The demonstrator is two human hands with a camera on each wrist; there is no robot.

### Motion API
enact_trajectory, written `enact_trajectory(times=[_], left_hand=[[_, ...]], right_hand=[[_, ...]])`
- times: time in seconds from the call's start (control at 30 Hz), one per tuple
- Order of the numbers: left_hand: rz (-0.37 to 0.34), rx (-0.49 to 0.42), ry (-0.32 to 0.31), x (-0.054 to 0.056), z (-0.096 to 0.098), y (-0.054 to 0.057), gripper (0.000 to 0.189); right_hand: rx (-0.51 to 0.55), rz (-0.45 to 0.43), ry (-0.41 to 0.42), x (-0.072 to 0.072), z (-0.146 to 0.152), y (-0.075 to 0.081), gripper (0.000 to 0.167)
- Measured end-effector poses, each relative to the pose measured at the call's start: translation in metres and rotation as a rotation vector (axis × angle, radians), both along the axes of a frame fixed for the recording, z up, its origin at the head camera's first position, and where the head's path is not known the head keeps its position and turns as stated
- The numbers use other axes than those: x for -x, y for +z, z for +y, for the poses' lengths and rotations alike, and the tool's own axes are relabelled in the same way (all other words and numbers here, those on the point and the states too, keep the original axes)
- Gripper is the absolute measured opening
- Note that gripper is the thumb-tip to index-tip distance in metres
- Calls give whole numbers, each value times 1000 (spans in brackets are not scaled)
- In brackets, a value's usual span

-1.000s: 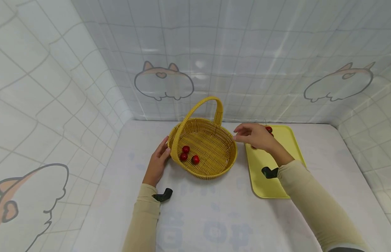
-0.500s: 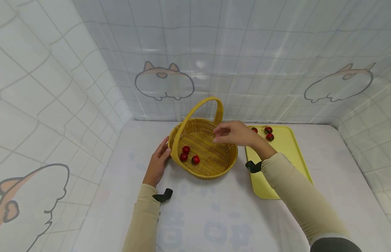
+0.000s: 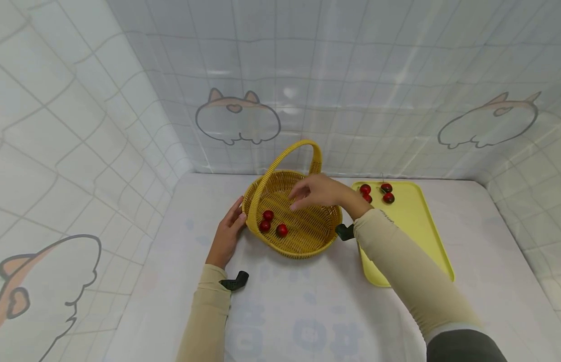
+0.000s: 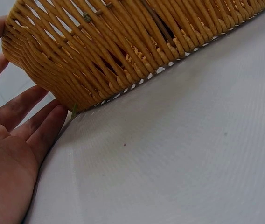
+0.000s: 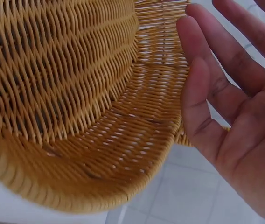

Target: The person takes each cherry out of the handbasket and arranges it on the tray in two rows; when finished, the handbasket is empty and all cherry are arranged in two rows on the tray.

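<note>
In the head view a yellow wicker basket (image 3: pixel 303 241) with an arched handle (image 3: pixel 280 160) stands in the middle of the table. Three red cherries (image 3: pixel 282 230) lie on its floor, toward the left. My left hand (image 3: pixel 227 234) rests against the basket's outer left wall, its fingers spread along the weave (image 4: pixel 100 51) in the left wrist view. Over the basket hovers my right hand (image 3: pixel 318 191). Its fingers are loosely bent, and the right wrist view shows nothing between the thumb (image 5: pixel 198 93) and fingers.
At the right lies a yellow tray (image 3: pixel 413 236), partly covered by the right forearm. Several cherries (image 3: pixel 388 198) sit near its far edge, some with stems. A white tiled-pattern sheet (image 3: pixel 353 100) rises behind the table.
My right hand has moved left from the tray's edge to above the basket, uncovering the cherries on the tray. The left hand keeps its place on the basket.
</note>
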State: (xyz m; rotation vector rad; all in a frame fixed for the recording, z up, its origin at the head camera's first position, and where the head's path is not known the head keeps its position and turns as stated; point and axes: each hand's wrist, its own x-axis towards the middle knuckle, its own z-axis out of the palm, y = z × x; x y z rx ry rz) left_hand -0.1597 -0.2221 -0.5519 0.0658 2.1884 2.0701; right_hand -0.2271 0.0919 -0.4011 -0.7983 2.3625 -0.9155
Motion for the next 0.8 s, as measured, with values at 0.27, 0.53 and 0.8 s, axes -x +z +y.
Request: enact_trajectory(times=[0.27, 0.53, 0.8], left_hand=[[5, -7, -3, 0, 1, -1, 50], [4, -23, -4, -2, 1, -1, 49], [7, -32, 1, -2, 2, 0, 49]], right_hand=[[-80, -31, 63, 8, -20, -10, 42], [-156, -40, 133, 12, -36, -24, 38], [-199, -104, 131, 12, -45, -36, 33]])
